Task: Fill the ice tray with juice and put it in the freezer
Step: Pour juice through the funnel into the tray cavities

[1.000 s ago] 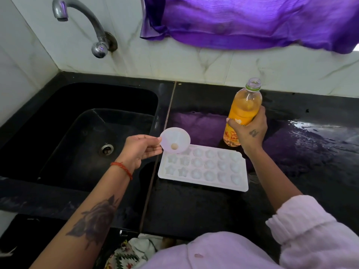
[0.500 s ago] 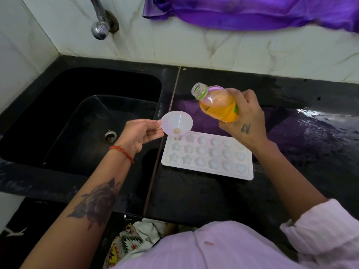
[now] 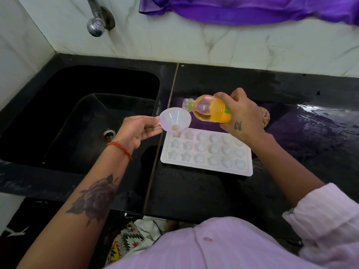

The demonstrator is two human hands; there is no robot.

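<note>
A white ice tray (image 3: 206, 167) with star and round cells lies on the black counter, its cells looking empty. My left hand (image 3: 138, 131) pinches the tab of a white funnel (image 3: 175, 119), whose spout sits over the tray's far-left cell. My right hand (image 3: 242, 115) grips an uncapped bottle of orange juice (image 3: 211, 111), tipped nearly level with its mouth at the funnel's rim. No juice stream is visible.
A black sink (image 3: 81, 121) with a drain lies left of the tray, under a chrome tap (image 3: 96, 26). The black counter (image 3: 310, 144) is wet at the right. A purple cloth (image 3: 252, 10) hangs on the marble wall behind.
My right hand lifted the bottle from the counter and tipped it over toward the funnel. My left hand brought the funnel down onto the tray's far-left cell.
</note>
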